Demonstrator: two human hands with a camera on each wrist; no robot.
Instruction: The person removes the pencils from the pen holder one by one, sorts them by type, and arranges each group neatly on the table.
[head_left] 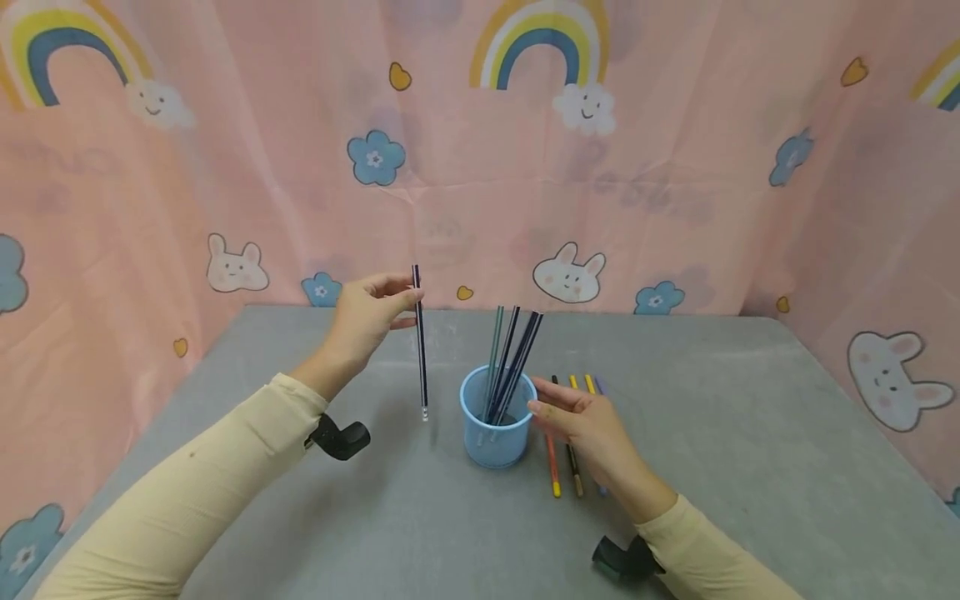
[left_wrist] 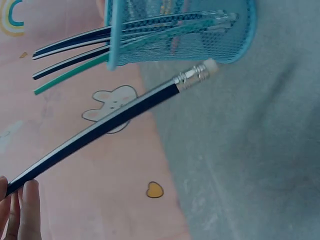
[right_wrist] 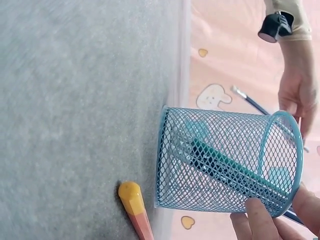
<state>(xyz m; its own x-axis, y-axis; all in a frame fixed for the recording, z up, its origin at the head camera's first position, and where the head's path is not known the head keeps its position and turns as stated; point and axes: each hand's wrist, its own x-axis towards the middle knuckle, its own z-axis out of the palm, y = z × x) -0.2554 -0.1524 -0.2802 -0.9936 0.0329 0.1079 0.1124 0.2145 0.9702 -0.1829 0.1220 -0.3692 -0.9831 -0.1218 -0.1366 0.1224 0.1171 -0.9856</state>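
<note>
My left hand [head_left: 367, 317] pinches a dark blue-and-white striped pencil [head_left: 422, 358] near its top, between thumb and fingers. The pencil hangs upright to the left of the cup, its white eraser [left_wrist: 212, 66] and metal band at the lower end. A light blue mesh pencil cup [head_left: 491, 448] stands on the table, with my right hand [head_left: 596, 437] gripping its right side at the rim. Inside the cup lean several striped pencils [head_left: 522, 358] and a green one [head_left: 493, 354], eraser ends down as the left wrist view shows.
Right of the cup, partly under my right hand, several pencils lie on the grey table [head_left: 735, 417], among them an orange one with a yellow end [head_left: 553, 471] and a dark one [head_left: 575, 477]. A pink patterned curtain [head_left: 465, 208] hangs behind the table.
</note>
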